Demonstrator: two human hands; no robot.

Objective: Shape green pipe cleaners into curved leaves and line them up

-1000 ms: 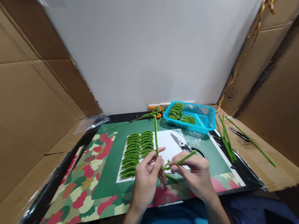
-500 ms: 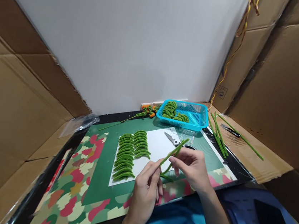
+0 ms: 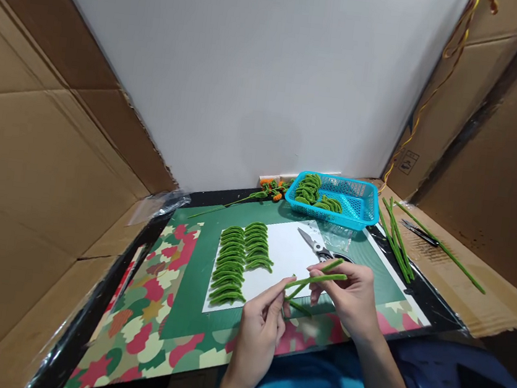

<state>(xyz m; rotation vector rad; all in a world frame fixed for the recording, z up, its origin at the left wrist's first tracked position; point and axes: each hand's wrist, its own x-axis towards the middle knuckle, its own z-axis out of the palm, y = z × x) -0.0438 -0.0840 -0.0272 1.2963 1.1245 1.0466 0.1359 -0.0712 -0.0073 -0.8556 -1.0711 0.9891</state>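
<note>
My left hand (image 3: 262,326) pinches the bent end of a green pipe cleaner (image 3: 313,280). My right hand (image 3: 353,298) holds the same pipe cleaner's folded strands, which point right and slightly up. Both hands hover over the near edge of a white sheet (image 3: 284,256) lying on a green cutting mat (image 3: 191,292). Two rows of curved green pipe-cleaner pieces (image 3: 239,259) lie on the sheet to the left of my hands.
Scissors (image 3: 314,244) lie on the sheet behind my hands. A blue basket (image 3: 353,208) with more green pieces stands at the back. Long green stems (image 3: 397,241) and a dark tool (image 3: 419,232) lie at right. Cardboard walls enclose the area.
The pipe cleaner's long end, upright a second ago, has been folded down over toward the right. My hands have stayed close together above the sheet's near edge.
</note>
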